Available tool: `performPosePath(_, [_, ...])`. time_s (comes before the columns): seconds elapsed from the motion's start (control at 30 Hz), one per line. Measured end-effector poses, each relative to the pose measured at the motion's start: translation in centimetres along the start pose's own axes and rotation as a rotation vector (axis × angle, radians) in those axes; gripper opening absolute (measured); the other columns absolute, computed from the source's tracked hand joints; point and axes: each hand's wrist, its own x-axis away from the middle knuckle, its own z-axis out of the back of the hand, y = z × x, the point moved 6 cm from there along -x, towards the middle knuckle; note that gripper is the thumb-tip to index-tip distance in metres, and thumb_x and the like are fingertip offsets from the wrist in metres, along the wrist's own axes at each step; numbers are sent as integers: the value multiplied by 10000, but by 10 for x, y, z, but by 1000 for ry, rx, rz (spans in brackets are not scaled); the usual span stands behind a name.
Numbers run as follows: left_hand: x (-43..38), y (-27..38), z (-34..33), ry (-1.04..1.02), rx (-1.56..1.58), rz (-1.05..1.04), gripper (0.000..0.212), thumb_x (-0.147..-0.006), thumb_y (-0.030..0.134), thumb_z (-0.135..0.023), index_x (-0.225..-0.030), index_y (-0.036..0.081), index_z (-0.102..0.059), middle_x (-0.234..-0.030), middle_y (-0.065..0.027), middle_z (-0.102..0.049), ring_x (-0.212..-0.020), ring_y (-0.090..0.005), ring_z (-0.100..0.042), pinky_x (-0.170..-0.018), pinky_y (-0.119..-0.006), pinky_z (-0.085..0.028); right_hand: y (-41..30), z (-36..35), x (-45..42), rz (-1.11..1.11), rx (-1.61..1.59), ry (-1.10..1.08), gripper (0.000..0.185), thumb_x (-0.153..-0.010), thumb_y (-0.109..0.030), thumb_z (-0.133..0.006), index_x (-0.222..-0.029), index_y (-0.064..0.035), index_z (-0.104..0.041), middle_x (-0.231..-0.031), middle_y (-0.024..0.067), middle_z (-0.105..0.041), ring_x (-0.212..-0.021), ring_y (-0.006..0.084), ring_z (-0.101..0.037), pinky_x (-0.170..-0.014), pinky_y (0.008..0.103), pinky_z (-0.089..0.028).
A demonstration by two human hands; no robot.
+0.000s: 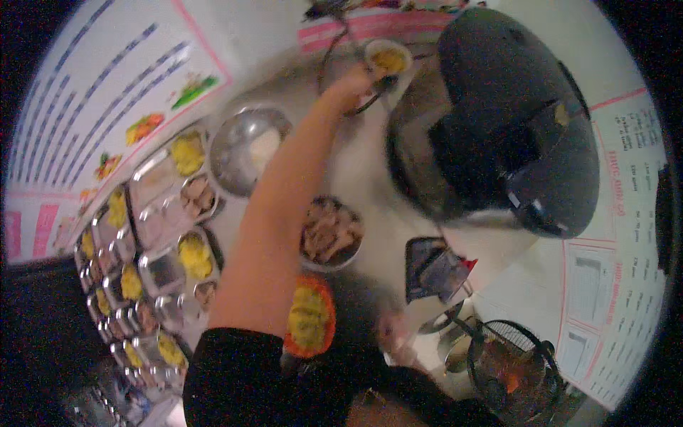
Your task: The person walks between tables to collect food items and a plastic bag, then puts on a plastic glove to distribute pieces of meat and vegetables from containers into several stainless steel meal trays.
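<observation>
My left hand (355, 88) is stretched far forward, its fingers around the near side of a white cup (403, 80) with yellow food inside. A thin dark curved piece, blurred, lies by the fingers. Under my forearm sits a metal bowl of brown meat pieces (331, 232), partly covered by the arm. Closer to me is an orange bowl (332, 320) of yellow-green food. My right hand (395, 336) is low, right of the orange bowl, near a dark tray (419, 267) with a clear plastic bag (443, 275). Blur hides whether its fingers hold anything.
Several steel compartment trays (160, 187) with yellow food and meat line the left side. A large steel bowl (229, 160) holds something white. A big black appliance (501, 117) stands at right. A round black wire-guarded object (512, 368) is lower right. Printed sheets (592, 288) border the table.
</observation>
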Motion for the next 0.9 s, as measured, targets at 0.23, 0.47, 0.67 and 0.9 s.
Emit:
performPosePath(0.23, [267, 113, 111, -340, -1008, -136, 359, -895, 303, -481, -1120, 48, -595, -1355, -143, -389, -1068, -307, -527, -877, -393, -429, -29, 14, -4, 87, -114, -137, 185, -886, -190, -473, -870, -36, -573, -705, 103, -538, -588, 199, -505, -500, 314, -407])
performPosePath(0.47, [603, 125, 192, 166, -898, -131, 288, -850, 206, -569, -1107, 75, -575, -984, -87, -611, -868, -175, -575, -757, -297, -461, -87, 29, 4, -235, -367, 183, 219, -858, -145, -505, -1002, 6, -567, -879, 74, -577, -673, 164, -537, -614, 271, -467])
performPosePath(0.67, [788, 49, 162, 193, -549, -24, 440, -692, 110, -708, -1110, 103, -571, -952, -101, -563, -801, -195, -555, -669, -284, -459, -279, -40, 75, 247, -449, -289, 161, -800, -60, -559, -957, -32, -580, -960, 94, -601, -824, 215, -588, -743, 291, -470])
performPosePath(0.9, [790, -12, 99, 441, -422, -12, 328, -731, 122, -685, -1037, 77, -575, -868, -61, -578, -801, -192, -557, -692, -297, -463, -396, -97, 153, 744, -239, -791, 95, -742, -65, -565, -832, -47, -540, -998, 146, -586, -896, 340, -567, -732, 377, -479])
